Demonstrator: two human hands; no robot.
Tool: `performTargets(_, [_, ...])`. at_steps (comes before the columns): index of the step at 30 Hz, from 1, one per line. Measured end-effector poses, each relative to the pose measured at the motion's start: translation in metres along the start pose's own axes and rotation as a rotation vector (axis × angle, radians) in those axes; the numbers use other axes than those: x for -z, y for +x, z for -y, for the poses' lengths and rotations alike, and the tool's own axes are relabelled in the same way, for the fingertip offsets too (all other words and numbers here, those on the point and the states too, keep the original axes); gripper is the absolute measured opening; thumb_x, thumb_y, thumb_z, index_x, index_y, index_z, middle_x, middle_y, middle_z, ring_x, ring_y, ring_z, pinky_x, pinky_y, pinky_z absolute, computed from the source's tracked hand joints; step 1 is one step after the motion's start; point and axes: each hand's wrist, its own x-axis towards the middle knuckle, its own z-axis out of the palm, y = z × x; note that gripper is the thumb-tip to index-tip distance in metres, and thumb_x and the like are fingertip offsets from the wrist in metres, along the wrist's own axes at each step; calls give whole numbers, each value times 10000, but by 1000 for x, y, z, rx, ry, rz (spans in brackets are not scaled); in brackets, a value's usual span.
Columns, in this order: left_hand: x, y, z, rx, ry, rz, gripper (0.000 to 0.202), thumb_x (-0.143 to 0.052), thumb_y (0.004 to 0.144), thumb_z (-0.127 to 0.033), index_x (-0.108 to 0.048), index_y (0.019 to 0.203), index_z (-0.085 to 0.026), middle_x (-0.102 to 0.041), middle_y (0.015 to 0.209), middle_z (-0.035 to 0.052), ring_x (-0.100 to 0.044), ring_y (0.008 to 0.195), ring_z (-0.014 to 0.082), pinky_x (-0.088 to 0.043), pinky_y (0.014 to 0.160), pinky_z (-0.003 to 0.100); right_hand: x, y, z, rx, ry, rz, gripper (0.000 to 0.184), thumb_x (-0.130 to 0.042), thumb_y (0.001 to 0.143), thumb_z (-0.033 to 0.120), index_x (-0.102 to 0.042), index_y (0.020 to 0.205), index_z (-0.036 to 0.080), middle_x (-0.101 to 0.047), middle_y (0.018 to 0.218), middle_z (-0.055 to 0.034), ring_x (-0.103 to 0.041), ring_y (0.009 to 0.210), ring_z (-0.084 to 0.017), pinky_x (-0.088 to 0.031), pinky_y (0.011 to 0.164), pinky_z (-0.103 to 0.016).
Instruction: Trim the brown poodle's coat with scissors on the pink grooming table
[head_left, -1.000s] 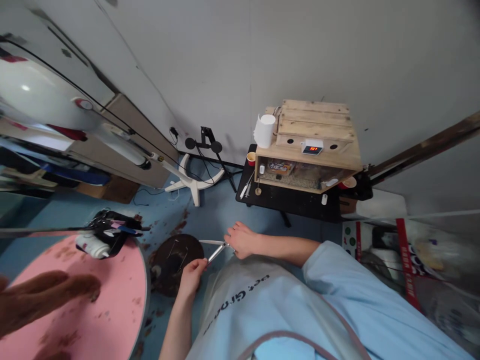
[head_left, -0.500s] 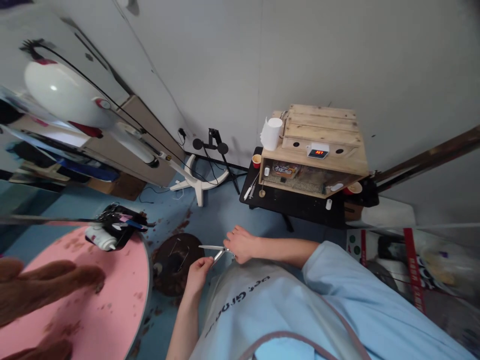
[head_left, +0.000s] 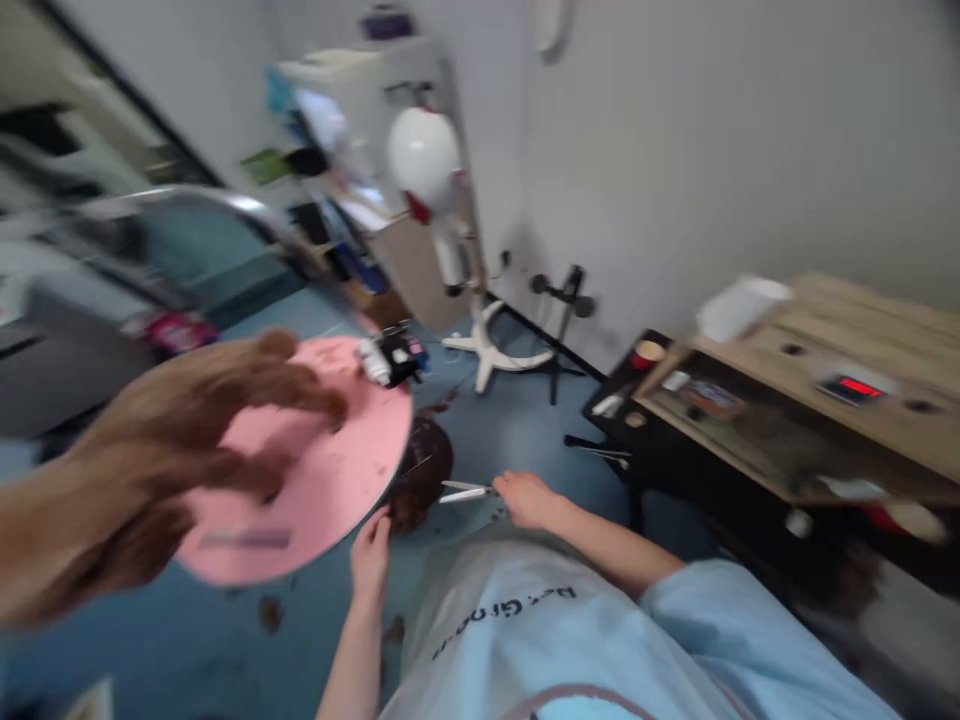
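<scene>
My right hand (head_left: 525,499) is closed on the handles of a pair of scissors (head_left: 465,493). Their silver blades point left, slightly apart, in front of my apron. Beside the near rim of the round pink table (head_left: 375,440) is my left hand (head_left: 370,550), its fingers drawn together; whether anything is between them cannot be made out. A brown-furred dog (head_left: 150,450) stands over the table at the left, its legs reaching onto the top, blurred. A grey bar-like object, perhaps a comb (head_left: 245,538), lies near the table's front edge.
At the table's far edge hangs a black holder (head_left: 397,352) with a white bottle. Below is a round brown stool (head_left: 427,465) with hair on it. A white dryer stand (head_left: 487,350) stands behind. A wooden cabinet (head_left: 780,370) sits on a black table at right.
The view has swung left, bringing more of the dog and pink table in. My left hand has come away from the scissors toward the table rim; my right hand still holds them.
</scene>
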Motion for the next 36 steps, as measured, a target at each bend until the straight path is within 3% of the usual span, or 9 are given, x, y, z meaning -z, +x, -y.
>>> performTargets(4, [83,15,9,45,-268,-238,342,-641,637,-458,-613,613,-118,-678,807,114,-618,846,190,-438,948,347,-18,53,50,159,-55,76,330,-429,763,48,-542,1068,106,-580,1024,-127,-585,899,-188,-414,778,-269])
performTargets(8, [176,48,18,98,-542,-353,328,-635,671,-333,-658,925,-126,-658,1058,114,-623,852,143,-451,914,310,-43,112,117,224,124,57,313,-463,756,111,-587,1042,134,-588,985,-99,-571,896,-180,-402,797,-262])
performTargets(12, [241,98,13,195,-768,-302,251,-552,752,-257,-628,952,-128,-614,1154,127,-620,906,119,-449,915,288,-63,144,182,264,311,71,232,-478,719,134,-603,912,165,-613,827,-46,-572,749,-162,-412,697,-254])
performTargets(19, [254,198,-41,290,-963,-13,234,-459,840,-325,-614,899,-160,-616,1135,115,-605,1011,183,-492,885,358,-90,186,242,113,675,54,299,-496,738,157,-555,1029,180,-661,906,-46,-635,789,-161,-458,710,-250])
performTargets(22, [272,197,-56,243,-995,110,364,-530,789,-501,-637,963,-199,-600,1192,80,-536,1164,214,-489,928,365,-100,211,262,36,624,-18,279,-518,748,186,-555,1024,174,-664,882,-48,-633,759,-160,-446,690,-249])
performTargets(25, [315,184,-68,152,-1005,154,484,-583,704,-623,-633,1045,-282,-533,1310,5,-452,1271,216,-466,988,390,-104,242,290,13,511,-100,219,-523,771,215,-551,981,158,-656,829,-45,-611,709,-144,-409,644,-229])
performTargets(29, [363,179,-103,-139,-812,67,750,-837,407,-503,-625,1106,-334,-473,1378,-21,-373,1337,254,-453,1022,372,-102,289,336,-14,504,-128,186,-519,799,241,-530,958,146,-648,843,-52,-597,724,-136,-387,640,-222])
performTargets(33, [369,196,-153,-419,-732,-36,643,-869,413,-367,-659,1019,-322,-591,1221,-41,-464,1251,215,-440,1041,370,-93,329,372,-48,499,-203,437,-590,778,369,-478,1133,140,-617,1057,-105,-588,954,-188,-410,766,-253])
performTargets(36, [370,212,-181,-485,-718,13,525,-844,474,-288,-673,970,-292,-639,1099,-41,-572,1090,180,-502,951,363,-89,351,386,-100,488,-258,443,-546,816,352,-450,1187,129,-606,1096,-122,-586,986,-207,-421,782,-264])
